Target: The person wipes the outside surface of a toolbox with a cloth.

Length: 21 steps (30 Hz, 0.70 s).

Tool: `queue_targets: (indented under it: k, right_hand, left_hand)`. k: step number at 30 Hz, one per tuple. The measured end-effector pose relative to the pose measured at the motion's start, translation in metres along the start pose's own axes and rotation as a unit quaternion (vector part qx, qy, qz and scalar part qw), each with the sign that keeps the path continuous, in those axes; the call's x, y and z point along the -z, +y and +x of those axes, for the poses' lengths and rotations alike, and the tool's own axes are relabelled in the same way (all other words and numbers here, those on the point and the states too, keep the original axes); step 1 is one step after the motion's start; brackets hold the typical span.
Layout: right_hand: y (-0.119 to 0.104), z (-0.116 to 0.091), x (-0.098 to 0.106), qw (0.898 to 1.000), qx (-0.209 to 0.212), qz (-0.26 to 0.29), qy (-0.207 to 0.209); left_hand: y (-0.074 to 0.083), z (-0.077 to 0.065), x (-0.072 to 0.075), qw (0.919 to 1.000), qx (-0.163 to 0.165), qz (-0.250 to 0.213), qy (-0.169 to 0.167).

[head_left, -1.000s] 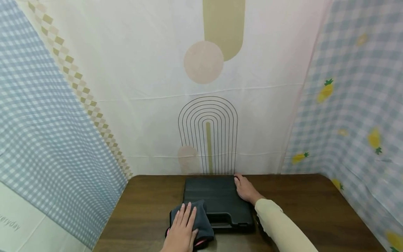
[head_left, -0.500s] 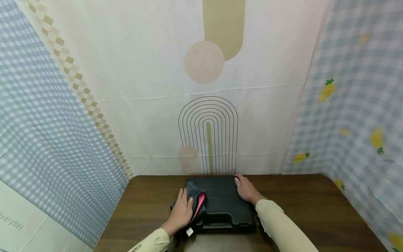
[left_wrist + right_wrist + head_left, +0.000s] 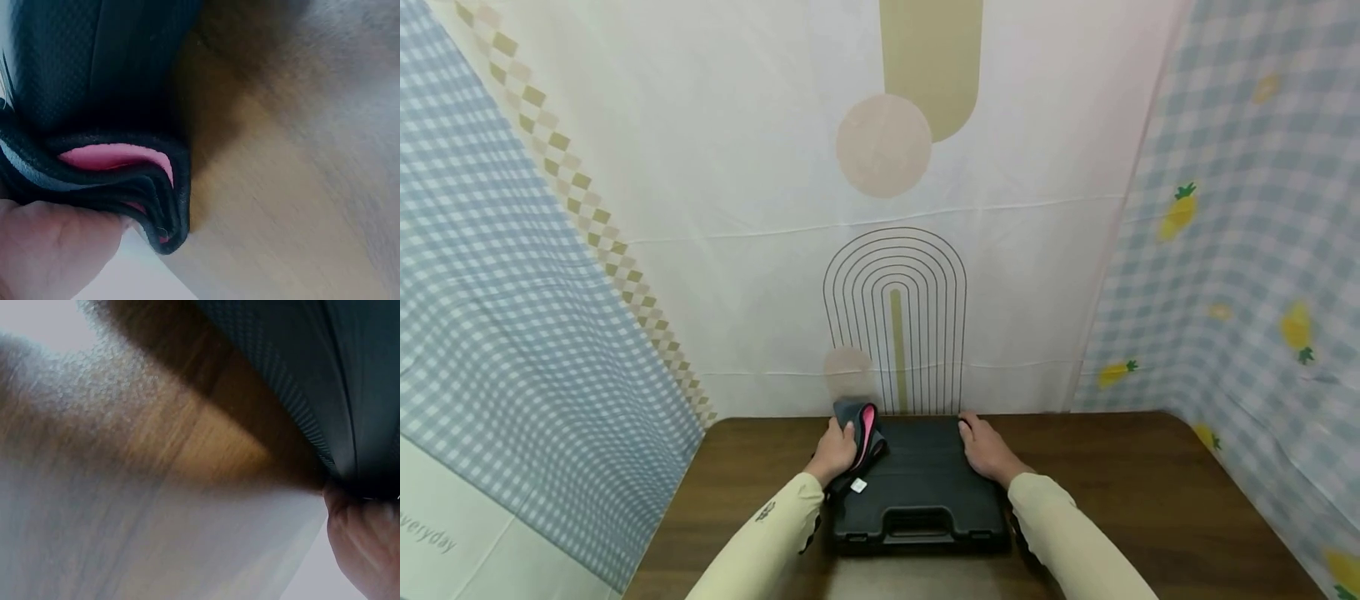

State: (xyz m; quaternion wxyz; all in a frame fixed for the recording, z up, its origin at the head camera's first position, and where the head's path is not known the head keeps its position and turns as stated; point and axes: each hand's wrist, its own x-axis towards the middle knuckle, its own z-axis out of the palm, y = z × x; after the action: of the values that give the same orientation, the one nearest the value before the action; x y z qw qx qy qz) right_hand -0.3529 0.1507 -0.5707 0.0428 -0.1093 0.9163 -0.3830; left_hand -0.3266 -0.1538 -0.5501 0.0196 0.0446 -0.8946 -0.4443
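Note:
A black plastic case [image 3: 932, 475] lies flat on the table, its handle side toward me. At its far left corner my left hand [image 3: 835, 450] grips a folded dark grey cloth [image 3: 853, 410] with black edging, a pink inner side and a small white tag. In the left wrist view the thumb [image 3: 62, 247] presses on the cloth's layered folds [image 3: 178, 181], beside the case's textured side. My right hand [image 3: 988, 450] holds the far right edge of the case, with the thumb on top. The right wrist view shows that hand [image 3: 359, 544] at the end of the case's side.
The brown wooden table [image 3: 1097, 483] ends just behind the case, against a white printed curtain [image 3: 760, 300]. Blue checked curtains [image 3: 550, 292] hang on the left and right sides.
My left hand has slid the cloth from the near left of the case to its far left corner, going from a flat palm to a grip. The right hand stays put.

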Motion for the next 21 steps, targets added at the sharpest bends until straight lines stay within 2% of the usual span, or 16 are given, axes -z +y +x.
queue_targets:
  k: [5,8,12,16,18,21]
  right_hand:
    - [0.001,0.002,-0.001,1.0,-0.005,-0.002,-0.001]
    - [0.003,0.003,-0.002,1.0,-0.007,-0.004,0.0]
    - [0.001,0.002,-0.002,1.0,-0.005,0.001,0.001]
    - [-0.001,0.001,-0.001,1.0,-0.003,0.003,0.001]
    - [-0.001,-0.001,0.0,1.0,-0.002,0.002,0.004]
    - [-0.003,-0.002,-0.001,1.0,-0.001,0.0,0.004]
  left_hand:
    - [0.008,-0.002,0.005,0.9997,0.01,0.013,-0.019]
    - [0.01,-0.005,0.005,0.9996,0.01,0.018,-0.019]
    - [0.01,-0.008,-0.001,0.9993,0.005,0.037,0.003]
    - [0.008,-0.011,-0.008,0.9966,-0.021,0.074,0.028]
    - [0.01,-0.016,-0.01,0.9947,-0.035,0.095,0.019]
    - [0.012,-0.031,-0.006,0.99,-0.052,0.13,-0.015]
